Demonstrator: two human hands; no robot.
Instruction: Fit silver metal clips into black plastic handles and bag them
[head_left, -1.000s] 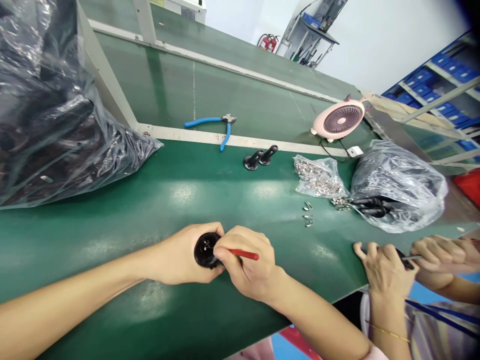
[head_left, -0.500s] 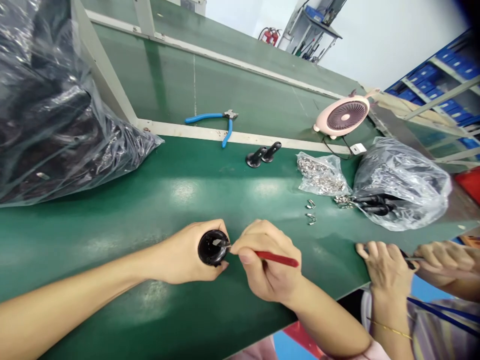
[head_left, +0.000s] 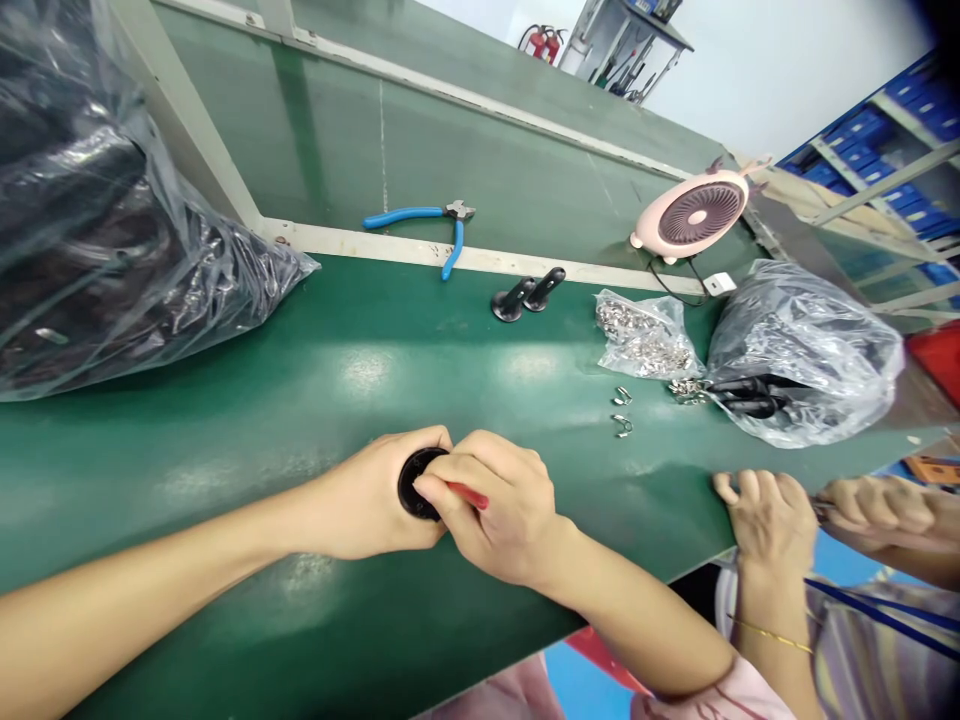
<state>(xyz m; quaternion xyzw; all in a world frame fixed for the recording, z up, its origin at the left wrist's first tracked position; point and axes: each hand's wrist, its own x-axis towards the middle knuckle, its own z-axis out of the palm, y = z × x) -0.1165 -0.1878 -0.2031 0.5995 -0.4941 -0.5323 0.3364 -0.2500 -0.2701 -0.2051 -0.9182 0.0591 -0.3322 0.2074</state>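
My left hand (head_left: 375, 497) is wrapped around a black round part (head_left: 414, 482), whose round, hollow-looking end faces up. My right hand (head_left: 499, 505) is closed on a slim red-handled tool (head_left: 471, 494), held like a pen. The tool's tip is hidden behind my fingers, at the black part's opening. Both hands meet there, just above the green tabletop (head_left: 315, 620). Two small bent metal clips (head_left: 622, 410) lie to the right of my hands. Farther back stand two black parts (head_left: 517, 297) with round bases and narrow stems.
Blue-handled pliers (head_left: 450, 222) rest open at the back rail. A bag of metal clips (head_left: 646, 338), a bag of black parts (head_left: 806, 350) and a pink fan (head_left: 694, 215) stand right. A large bag (head_left: 150, 280) fills the left. A co-worker's hands (head_left: 776, 530) work at right.
My right hand has moved left, over the black part, and the red tool now stands steeper, with its metal tip out of sight. My left hand keeps its hold.
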